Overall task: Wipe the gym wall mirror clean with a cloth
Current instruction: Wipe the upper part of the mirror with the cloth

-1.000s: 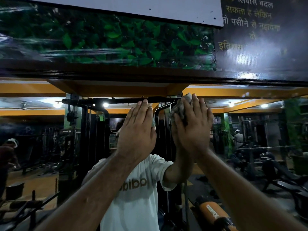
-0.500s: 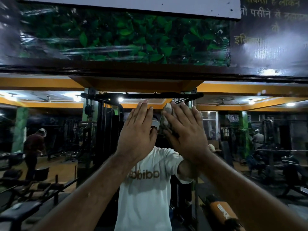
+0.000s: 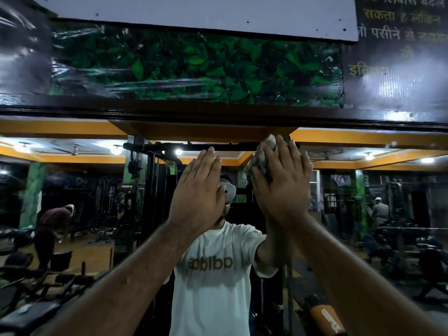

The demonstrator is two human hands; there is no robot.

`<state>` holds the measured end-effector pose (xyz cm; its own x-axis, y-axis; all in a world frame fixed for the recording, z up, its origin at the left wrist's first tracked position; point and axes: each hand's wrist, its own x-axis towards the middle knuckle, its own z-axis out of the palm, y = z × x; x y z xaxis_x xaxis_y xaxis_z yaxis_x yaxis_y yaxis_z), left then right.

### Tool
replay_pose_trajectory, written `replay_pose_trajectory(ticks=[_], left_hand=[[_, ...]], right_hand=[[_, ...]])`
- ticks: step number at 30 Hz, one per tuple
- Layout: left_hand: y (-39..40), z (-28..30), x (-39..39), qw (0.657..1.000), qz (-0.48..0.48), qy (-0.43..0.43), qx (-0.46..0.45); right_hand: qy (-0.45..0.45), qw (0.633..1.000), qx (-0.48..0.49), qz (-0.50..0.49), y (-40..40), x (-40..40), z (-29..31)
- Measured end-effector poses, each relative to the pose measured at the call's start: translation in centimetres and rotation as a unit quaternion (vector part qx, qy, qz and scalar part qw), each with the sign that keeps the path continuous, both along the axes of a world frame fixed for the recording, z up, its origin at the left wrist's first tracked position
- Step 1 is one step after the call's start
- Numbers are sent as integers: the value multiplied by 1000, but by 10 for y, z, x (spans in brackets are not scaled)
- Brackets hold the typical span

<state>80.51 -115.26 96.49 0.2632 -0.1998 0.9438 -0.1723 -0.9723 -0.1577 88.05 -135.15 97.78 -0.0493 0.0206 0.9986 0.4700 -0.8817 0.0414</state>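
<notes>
— Where is the cloth [image 3: 263,161] right now?

— It is bunched under the right hand [image 3: 282,187], pressed against the wall mirror [image 3: 400,190] high up, just below the dark wooden frame [image 3: 218,115] that runs along the top of the glass. A crumpled grey wad shows above and to the left of the fingers; the rest is hidden behind the palm.

— And how does that hand lie?

— Its fingers are straight and slightly spread, flat on the cloth rather than wrapped round it. It pushes the wad onto the glass more than it grips it.

— The other one?

— The left hand [image 3: 197,192] is raised just beside it, fingers straight and close together, palm toward the mirror. It holds nothing. Whether it actually touches the glass cannot be told from this view.

— How would that cloth behave?

— By its look, soft, light and limp. It would likely fold and creep out from under a flat palm, so it probably wants pressure through the middle of the wad, or a pinch at its bunched edge when it is moved.

— And the mirror itself?

— Stiff, smooth and probably slippery, so the cloth should glide easily. It is glass, so even pressure seems wiser than a hard shove near the frame.

— Anything else showing?

— The reflection: the person's white T-shirt [image 3: 213,275] and gym machines [image 3: 150,190] behind. Above the frame sits a leaf-printed panel [image 3: 194,66].
</notes>
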Motion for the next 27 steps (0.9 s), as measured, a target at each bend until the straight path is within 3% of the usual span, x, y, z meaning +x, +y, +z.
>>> replay_pose_trajectory(ticks=[1, 5, 6, 10, 15, 19, 24, 27], left_hand=[[2, 1, 0, 1000, 1, -1, 6], [9, 9, -4, 1000, -21, -14, 4], [11, 12, -6, 999, -27, -23, 2], [29, 24, -6, 999, -23, -41, -3], [43, 28, -2, 999, -22, -27, 19], [58, 27, -5, 999, -29, -43, 10], [72, 28, -6, 999, -36, -37, 13], [83, 26, -10, 998, -45, -46, 12]], right_hand=[[3, 1000, 17, 6, 13, -3, 3], [-25, 982, -184, -11, 21, -4, 1], [-27, 982, -188, -17, 13, -3, 6], [13, 999, 29, -3, 29, -7, 27], [-36, 989, -147, -7, 44, -10, 28], [0, 1000, 10, 2, 58, -13, 37], [-34, 988, -151, -7, 79, -16, 30], [-19, 999, -28, -10, 83, -15, 38]])
